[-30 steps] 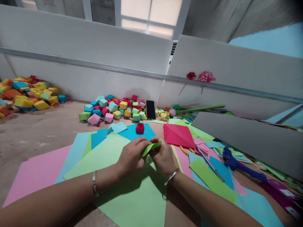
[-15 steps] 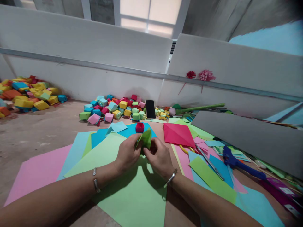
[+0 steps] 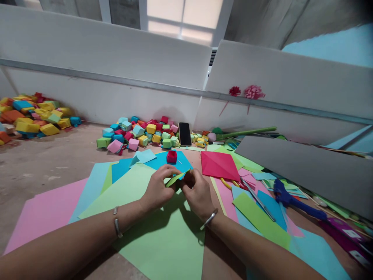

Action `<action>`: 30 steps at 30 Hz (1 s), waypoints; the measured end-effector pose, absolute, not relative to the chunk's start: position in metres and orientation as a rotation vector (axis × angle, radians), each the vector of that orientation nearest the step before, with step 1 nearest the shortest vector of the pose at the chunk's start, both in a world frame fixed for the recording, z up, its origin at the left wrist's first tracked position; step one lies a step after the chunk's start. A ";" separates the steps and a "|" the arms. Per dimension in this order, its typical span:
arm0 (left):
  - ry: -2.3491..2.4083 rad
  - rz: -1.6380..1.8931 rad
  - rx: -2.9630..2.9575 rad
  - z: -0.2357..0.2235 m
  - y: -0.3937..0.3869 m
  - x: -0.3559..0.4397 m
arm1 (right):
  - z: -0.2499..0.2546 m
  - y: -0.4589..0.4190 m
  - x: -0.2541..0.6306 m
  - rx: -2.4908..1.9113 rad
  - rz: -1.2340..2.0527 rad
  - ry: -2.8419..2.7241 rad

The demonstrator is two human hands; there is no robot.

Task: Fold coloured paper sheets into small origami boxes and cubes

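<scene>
A small folded piece of green paper is held up between my two hands, tilted nearly edge-on. My left hand is closed on its left side, thumb below and fingers above. My right hand pinches the right end, and part of the fingers is hidden behind the paper. Beneath both hands lies a large pale green sheet. Just beyond the hands, a small open red paper box stands on a blue sheet.
Piles of folded paper cubes and more cubes lie along the wall. A phone leans behind. To the right are a red folded square, scissors, a blue glue gun, a grey board and green strips.
The green paper has turned from standing upright, broad side showing, to a flatter, nearly edge-on tilt. Both hands stay in about the same place, fingers shifted slightly.
</scene>
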State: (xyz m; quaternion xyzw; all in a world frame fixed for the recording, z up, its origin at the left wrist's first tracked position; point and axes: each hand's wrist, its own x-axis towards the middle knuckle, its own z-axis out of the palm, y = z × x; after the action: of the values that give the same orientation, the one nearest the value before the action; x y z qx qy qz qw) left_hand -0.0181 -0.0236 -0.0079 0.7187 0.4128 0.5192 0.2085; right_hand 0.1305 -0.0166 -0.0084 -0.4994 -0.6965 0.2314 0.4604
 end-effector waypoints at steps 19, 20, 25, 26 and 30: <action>1.249 1.407 1.728 -0.012 -0.022 -0.015 | -0.006 -0.018 0.123 -1.210 0.679 -1.639; 1.236 1.397 1.698 -0.012 -0.022 -0.014 | -0.007 -0.017 0.124 -1.223 0.677 -1.628; 1.178 1.381 1.554 -0.012 -0.024 -0.011 | -0.012 -0.006 0.130 -1.304 0.630 -1.544; 1.174 1.368 1.540 -0.012 -0.024 -0.011 | -0.012 -0.004 0.132 -1.310 0.625 -1.535; 1.168 1.319 1.518 -0.011 -0.024 -0.011 | -0.013 -0.001 0.134 -1.293 0.632 -1.539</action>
State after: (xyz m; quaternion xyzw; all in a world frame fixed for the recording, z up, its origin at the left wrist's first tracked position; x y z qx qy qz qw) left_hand -0.0111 -0.0243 -0.0112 0.5992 0.4610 0.5205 0.3969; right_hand 0.1340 -0.0015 -0.0128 -0.5333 -0.6348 0.2606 0.4946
